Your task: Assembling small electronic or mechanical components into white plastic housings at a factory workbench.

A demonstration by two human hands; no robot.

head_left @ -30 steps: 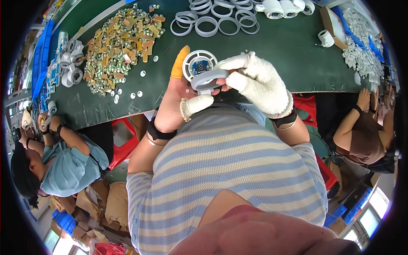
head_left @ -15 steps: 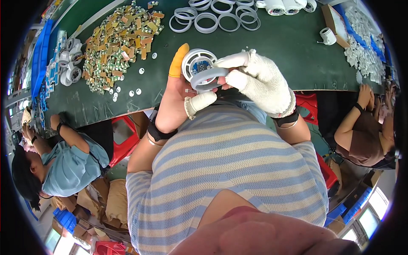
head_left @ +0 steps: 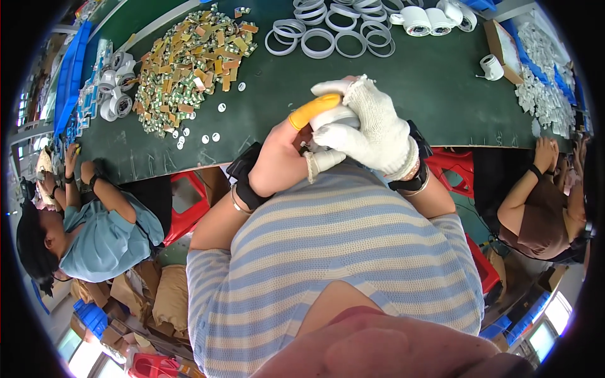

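Both hands are closed round a round white housing [head_left: 335, 116] in front of my chest. My left hand [head_left: 282, 156] wears a yellow finger cot on its index finger and a white wrap on the thumb, and grips the housing from the left. White-gloved, my right hand [head_left: 380, 129] clasps it from the right, with the thumb across its near side. Most of the housing is covered by the fingers, and its blue circuit board is out of sight. Whether the grey ring sits on the housing, I cannot tell. A small white connector shows beside my left palm.
Grey rings [head_left: 318, 43] lie at the back of the green table [head_left: 435, 88]. A heap of small circuit boards [head_left: 189, 69] is at the left, with white discs [head_left: 205, 138] beside it. White housings [head_left: 418, 21] stand far right, near clear plastic parts [head_left: 542, 94]. Co-workers sit at both sides.
My right hand has closed over the housing, bringing the grey ring against it and hiding the board. Both hands have drawn together, the left moving right. The view has shifted slightly.
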